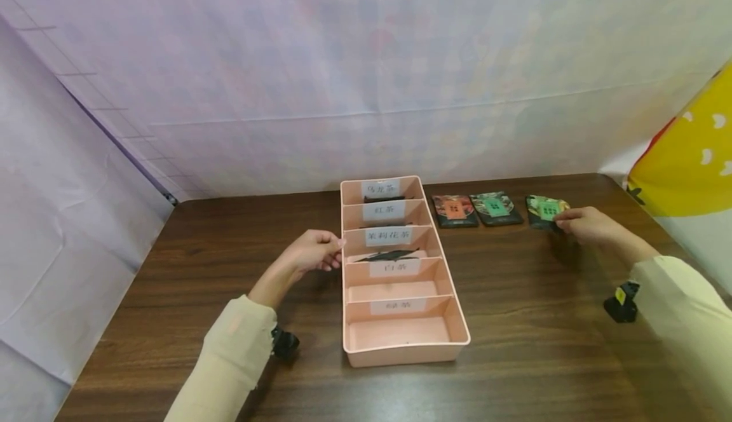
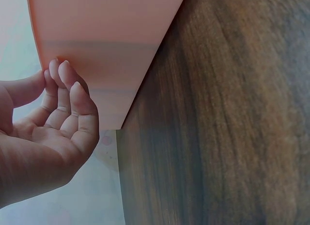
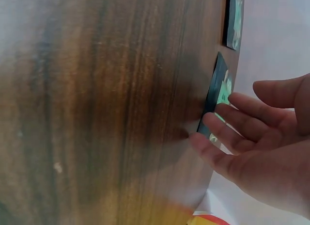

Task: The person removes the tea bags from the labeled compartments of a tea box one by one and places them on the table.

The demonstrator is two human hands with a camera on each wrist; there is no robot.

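A long pink divided box (image 1: 406,352) stands on the table, with white labels on its compartment walls. Dark packets (image 1: 391,255) lie in the three far compartments; the two nearest ones hold nothing. My left hand (image 1: 311,251) is at the box's left wall, its thumb and curled fingers pinching the rim in the left wrist view. On the right, my right hand (image 1: 589,226) touches the right side of a black-and-green tea sachet (image 1: 542,209). In the right wrist view its fingers are nearly straight over the sachet and the thumb stands apart.
Two more sachets lie in a row right of the box: one with an orange label (image 1: 455,210), one green (image 1: 495,208). A pale curtain (image 1: 372,91) hangs behind the brown wooden table (image 1: 515,320). Yellow printed cloth (image 1: 694,149) hangs at the right.
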